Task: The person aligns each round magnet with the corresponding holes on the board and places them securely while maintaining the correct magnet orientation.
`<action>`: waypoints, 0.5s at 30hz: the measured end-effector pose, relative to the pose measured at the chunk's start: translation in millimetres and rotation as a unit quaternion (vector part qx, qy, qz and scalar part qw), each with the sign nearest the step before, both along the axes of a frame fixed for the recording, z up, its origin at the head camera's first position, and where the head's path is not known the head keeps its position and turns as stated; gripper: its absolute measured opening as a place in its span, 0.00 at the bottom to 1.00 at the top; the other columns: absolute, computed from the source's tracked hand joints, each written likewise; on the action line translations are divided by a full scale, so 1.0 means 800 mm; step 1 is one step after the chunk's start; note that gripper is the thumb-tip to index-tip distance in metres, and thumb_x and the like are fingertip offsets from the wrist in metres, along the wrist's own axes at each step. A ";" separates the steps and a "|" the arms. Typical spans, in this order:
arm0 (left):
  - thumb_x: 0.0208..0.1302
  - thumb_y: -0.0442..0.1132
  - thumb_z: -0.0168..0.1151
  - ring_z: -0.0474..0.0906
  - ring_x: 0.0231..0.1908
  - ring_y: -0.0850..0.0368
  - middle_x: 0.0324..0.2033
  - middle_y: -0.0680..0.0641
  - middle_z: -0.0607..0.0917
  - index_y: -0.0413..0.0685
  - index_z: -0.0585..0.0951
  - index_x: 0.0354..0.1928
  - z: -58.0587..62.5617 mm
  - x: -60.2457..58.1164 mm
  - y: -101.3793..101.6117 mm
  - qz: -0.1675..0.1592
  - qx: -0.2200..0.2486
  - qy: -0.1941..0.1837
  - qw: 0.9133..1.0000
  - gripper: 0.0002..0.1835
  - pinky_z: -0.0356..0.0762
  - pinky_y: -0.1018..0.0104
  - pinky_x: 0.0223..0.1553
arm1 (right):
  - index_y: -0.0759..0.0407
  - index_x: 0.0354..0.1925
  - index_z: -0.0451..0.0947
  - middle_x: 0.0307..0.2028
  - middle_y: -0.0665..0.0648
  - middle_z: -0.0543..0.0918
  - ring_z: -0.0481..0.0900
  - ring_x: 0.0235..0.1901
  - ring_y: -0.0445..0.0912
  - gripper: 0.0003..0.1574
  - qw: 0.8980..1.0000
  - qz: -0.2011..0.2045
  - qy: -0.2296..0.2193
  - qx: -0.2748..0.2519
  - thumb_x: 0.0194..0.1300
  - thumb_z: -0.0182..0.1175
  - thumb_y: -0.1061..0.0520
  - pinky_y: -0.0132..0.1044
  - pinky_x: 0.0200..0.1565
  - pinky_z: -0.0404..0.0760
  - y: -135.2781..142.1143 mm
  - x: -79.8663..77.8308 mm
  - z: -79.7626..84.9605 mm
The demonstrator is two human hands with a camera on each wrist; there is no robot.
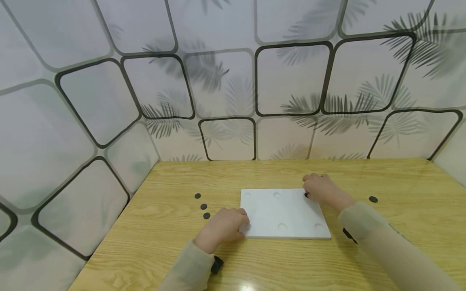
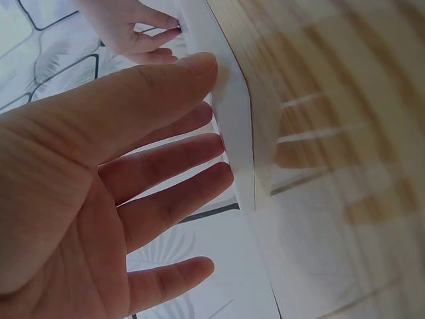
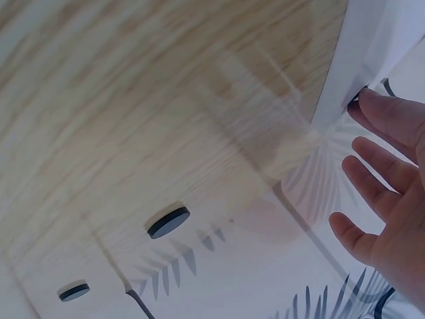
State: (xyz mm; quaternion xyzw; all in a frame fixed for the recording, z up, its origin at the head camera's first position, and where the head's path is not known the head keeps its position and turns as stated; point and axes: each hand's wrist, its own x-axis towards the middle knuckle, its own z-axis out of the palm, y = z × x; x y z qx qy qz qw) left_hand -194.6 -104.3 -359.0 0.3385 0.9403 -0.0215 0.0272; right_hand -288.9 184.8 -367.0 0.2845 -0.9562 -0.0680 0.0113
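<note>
A white rectangular board (image 1: pixel 291 214) with shallow round recesses lies on the table. At its far right corner my right hand (image 1: pixel 322 190) pinches a small black disc (image 1: pixel 306 195) between thumb and index finger; the disc is mostly hidden by the fingertips. In the right wrist view, the other fingers (image 3: pixel 375 186) of that hand are spread away from the disc. My left hand (image 1: pixel 223 226) rests at the board's left edge. Its fingers (image 2: pixel 172 159) reach out fairly straight, fingertips right at the board, in the left wrist view.
Left of the board lie three loose black discs, the farthest disc (image 1: pixel 198 196) a little apart. Right of the right hand is another disc (image 1: pixel 373 199); the right wrist view shows two discs, one nearer disc (image 3: pixel 168 222). A patterned wall (image 1: pixel 225 137) borders the wooden table (image 1: pixel 174 250).
</note>
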 end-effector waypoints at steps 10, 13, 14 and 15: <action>0.47 0.45 0.68 0.75 0.34 0.64 0.38 0.56 0.79 0.53 0.82 0.35 0.000 0.000 0.001 0.003 -0.005 0.000 1.000 0.11 0.72 0.69 0.33 | 0.52 0.17 0.72 0.30 0.53 0.74 0.70 0.31 0.51 0.13 1.000 0.006 0.008 0.005 0.53 0.62 0.62 0.55 0.33 0.70 0.001 0.004 0.003; 0.47 0.45 0.68 0.75 0.34 0.64 0.38 0.56 0.79 0.53 0.82 0.34 0.000 0.001 0.001 0.002 -0.005 0.002 1.000 0.11 0.72 0.69 0.33 | 0.52 0.16 0.72 0.35 0.57 0.76 0.71 0.35 0.54 0.13 1.000 0.003 0.008 0.006 0.53 0.62 0.61 0.56 0.35 0.70 0.001 0.005 0.004; 0.47 0.45 0.68 0.75 0.34 0.64 0.38 0.56 0.79 0.53 0.82 0.34 0.000 0.001 0.000 0.001 -0.005 0.003 1.000 0.11 0.72 0.69 0.33 | 0.52 0.17 0.73 0.36 0.57 0.76 0.72 0.36 0.55 0.12 1.000 0.003 0.009 0.004 0.53 0.63 0.61 0.57 0.36 0.70 0.001 0.006 0.004; 0.47 0.44 0.68 0.75 0.34 0.64 0.37 0.56 0.79 0.53 0.82 0.34 0.000 0.000 0.000 0.000 -0.004 0.003 1.000 0.11 0.72 0.69 0.33 | 0.52 0.17 0.73 0.38 0.58 0.76 0.72 0.37 0.55 0.12 1.000 0.002 0.009 0.002 0.52 0.63 0.60 0.57 0.37 0.69 0.002 0.006 0.004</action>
